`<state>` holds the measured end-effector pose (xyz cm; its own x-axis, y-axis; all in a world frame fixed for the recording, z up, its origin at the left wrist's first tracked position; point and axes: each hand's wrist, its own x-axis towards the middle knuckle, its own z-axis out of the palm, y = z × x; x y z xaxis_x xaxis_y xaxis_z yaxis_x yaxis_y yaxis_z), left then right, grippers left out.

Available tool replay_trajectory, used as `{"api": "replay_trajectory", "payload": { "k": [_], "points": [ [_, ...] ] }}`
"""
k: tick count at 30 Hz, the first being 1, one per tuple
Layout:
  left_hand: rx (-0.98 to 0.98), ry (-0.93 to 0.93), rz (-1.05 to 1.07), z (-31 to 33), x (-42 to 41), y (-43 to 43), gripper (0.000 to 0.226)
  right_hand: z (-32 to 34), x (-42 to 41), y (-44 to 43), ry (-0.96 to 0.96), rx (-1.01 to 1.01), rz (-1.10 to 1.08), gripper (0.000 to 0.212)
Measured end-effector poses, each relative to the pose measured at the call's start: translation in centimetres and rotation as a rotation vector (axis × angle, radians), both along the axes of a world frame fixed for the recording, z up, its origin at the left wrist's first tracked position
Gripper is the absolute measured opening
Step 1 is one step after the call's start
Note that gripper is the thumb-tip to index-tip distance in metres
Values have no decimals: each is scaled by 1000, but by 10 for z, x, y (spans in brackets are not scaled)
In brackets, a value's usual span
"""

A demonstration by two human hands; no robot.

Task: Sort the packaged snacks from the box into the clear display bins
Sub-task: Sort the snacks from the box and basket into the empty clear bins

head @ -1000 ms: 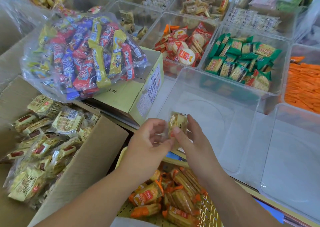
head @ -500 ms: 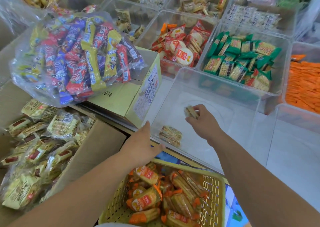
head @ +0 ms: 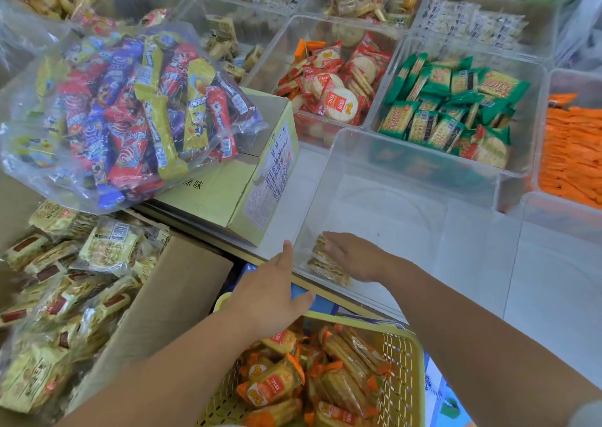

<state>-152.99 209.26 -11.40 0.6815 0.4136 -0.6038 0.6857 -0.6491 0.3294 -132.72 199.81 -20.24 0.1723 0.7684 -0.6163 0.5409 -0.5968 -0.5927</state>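
Note:
A clear bin (head: 407,152) stands in front of me, bare except for two pale cracker packets (head: 327,271) lying side by side in its near left corner. My right hand (head: 358,257) reaches into the bin, its fingers laid flat on the farther packet. Just outside the bin's left wall my left hand (head: 270,293) hovers with relaxed fingers and holds nothing. The open cardboard box (head: 195,296) at the lower left is full of yellow-wrapped cracker packets (head: 107,247).
A yellow mesh basket (head: 404,361) of orange-wrapped crackers sits below my arms. A clear bag of colourful bars (head: 130,117) lies on a yellow-green carton (head: 228,192). Behind are bins of red packets (head: 329,84), green packets (head: 449,110) and orange sticks (head: 573,152).
My right hand carried a packet from mid-bin back to the near left corner and set it beside the first one. My left hand barely moved.

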Motion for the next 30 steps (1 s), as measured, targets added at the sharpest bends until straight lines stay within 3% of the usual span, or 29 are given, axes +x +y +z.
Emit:
{"api": "replay_trajectory", "payload": {
  "k": [13, 20, 23, 26, 30],
  "points": [
    [31, -12, -16, 7, 1, 1, 102, 17, 0, 10, -75, -84, 113, 74],
    [134, -324, 7, 56, -54, -1, 86, 32, -13, 3, -131, -8, -22, 90],
    [221, -462, 105, 78, -106, 4, 72, 47, -25, 8, -193, 4, -57, 83],
    [254, -531, 292, 90, -162, 17, 63, 70, -56, 25, -379, 114, -189, 72],
    [342, -465, 475, 86, -234, 52, 58, 104, -130, 50, -578, 361, -264, 61]
  ]
}}
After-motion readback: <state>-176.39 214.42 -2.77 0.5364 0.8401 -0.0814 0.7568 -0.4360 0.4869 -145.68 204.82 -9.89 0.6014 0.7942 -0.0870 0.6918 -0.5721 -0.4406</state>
